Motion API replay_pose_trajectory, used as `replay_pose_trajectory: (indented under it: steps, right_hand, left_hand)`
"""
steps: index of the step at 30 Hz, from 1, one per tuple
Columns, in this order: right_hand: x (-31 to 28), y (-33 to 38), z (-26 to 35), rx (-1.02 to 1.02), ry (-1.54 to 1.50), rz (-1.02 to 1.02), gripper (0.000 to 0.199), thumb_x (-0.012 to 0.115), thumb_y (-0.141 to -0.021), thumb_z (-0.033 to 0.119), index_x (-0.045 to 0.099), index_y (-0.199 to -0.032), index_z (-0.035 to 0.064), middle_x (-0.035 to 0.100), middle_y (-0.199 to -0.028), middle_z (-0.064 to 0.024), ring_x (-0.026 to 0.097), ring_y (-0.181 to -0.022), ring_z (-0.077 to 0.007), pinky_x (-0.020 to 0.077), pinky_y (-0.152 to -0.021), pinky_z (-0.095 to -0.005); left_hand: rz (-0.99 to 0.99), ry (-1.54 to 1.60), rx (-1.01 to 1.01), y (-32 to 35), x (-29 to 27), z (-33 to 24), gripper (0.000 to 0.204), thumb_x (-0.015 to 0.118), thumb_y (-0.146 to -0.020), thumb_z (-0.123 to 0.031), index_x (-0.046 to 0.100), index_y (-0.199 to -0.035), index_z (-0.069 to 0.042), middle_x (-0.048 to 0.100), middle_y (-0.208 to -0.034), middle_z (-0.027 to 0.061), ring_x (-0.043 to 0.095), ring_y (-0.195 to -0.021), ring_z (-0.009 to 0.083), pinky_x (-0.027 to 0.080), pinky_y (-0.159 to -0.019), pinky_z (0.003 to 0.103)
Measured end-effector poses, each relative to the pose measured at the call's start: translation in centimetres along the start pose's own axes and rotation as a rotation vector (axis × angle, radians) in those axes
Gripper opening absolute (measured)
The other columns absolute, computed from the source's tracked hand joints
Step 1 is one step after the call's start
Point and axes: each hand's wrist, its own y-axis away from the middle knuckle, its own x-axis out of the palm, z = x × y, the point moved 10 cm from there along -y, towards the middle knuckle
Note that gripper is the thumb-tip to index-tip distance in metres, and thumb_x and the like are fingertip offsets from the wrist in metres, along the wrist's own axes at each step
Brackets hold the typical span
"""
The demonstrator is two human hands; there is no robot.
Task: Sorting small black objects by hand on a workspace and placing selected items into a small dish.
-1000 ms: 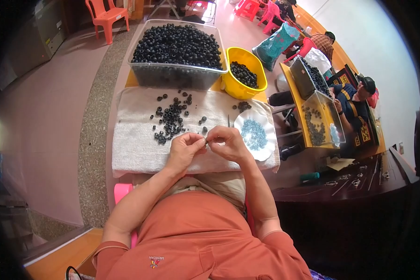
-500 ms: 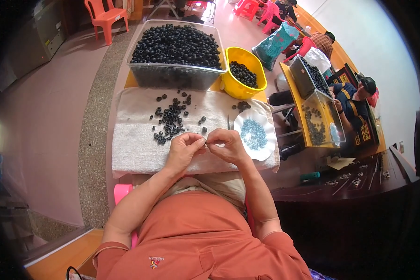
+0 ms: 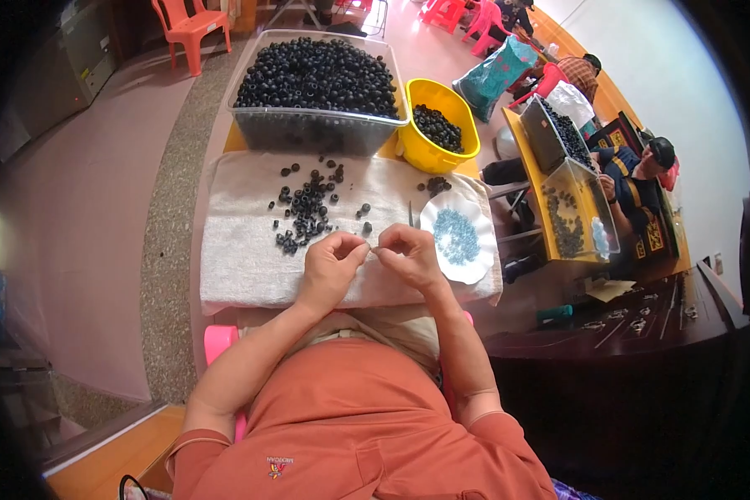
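Observation:
Over the front part of a pale cloth (image 3: pixel 242 271), my left hand (image 3: pixel 333 265) and my right hand (image 3: pixel 410 257) face each other, thumb and forefinger pinched on each. A narrow gap lies between their fingertips. Whatever they hold is too small and too covered to name. Loose black beads (image 3: pixel 308 204) are scattered on the cloth just beyond my left hand, with a few stray ones nearer the fingers. Right of my right hand stands a white scalloped plate (image 3: pixel 478 265) bearing tiny pale-blue beads (image 3: pixel 456 237). A thin dark pointed tool (image 3: pixel 410 214) lies beside the plate.
Behind the cloth stand a large clear bin (image 3: pixel 317 132) of black beads and a yellow tub (image 3: pixel 437 161) of darker beads. A small dark pile (image 3: pixel 434 186) sits near the plate. At right, another person (image 3: pixel 633 179) works at a yellow table (image 3: pixel 535 196) with bead boxes.
My fingertips have drawn slightly apart, leaving a small gap where they met before. The whole view has shifted a little; the beads and containers keep their places.

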Motion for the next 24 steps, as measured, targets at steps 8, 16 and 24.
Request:
replay_pose_trajectory:
  steps: [8, 16, 24]
  right_hand:
    - [0.5, -0.2, 1.2, -0.053, -0.069, 0.028, 0.021, 0.066, -0.081, -0.002, 0.067, -0.101, -0.0021, 0.065, -0.098, -0.0043, 0.057, -0.078, -0.0056, 0.0482, -0.069, -0.0198]
    - [1.1, 0.1, 0.7, -0.142, 0.012, 0.045, 0.024, 0.067, -0.081, -0.005, 0.068, -0.104, -0.0012, 0.068, -0.104, -0.0099, 0.065, -0.09, -0.0126, 0.0536, -0.078, -0.0245]
    - [1.0, 0.1, 1.5, -0.181, 0.01, 0.001, 0.017, 0.068, -0.08, -0.005, 0.067, -0.097, -0.0025, 0.07, -0.1, -0.0103, 0.066, -0.087, -0.0131, 0.0542, -0.075, -0.0243]
  left_hand:
    - [-0.118, -0.643, 0.657, 2.0, 0.5, -6.4, 0.008, 0.067, -0.083, -0.002, 0.065, -0.091, -0.001, 0.066, -0.085, 0.013, 0.066, -0.072, 0.0258, 0.052, -0.062, 0.033]
    - [-0.125, -0.465, 0.455, 1.1, -0.3, -5.1, 0.007, 0.068, -0.083, -0.007, 0.068, -0.088, -0.001, 0.067, -0.082, 0.0146, 0.066, -0.071, 0.0276, 0.051, -0.063, 0.035]
    - [-0.096, -0.303, 0.224, 0.2, -0.9, -2.9, 0.01, 0.069, -0.086, -0.01, 0.07, -0.091, -0.001, 0.07, -0.081, 0.0086, 0.065, -0.072, 0.0127, 0.051, -0.065, 0.027]
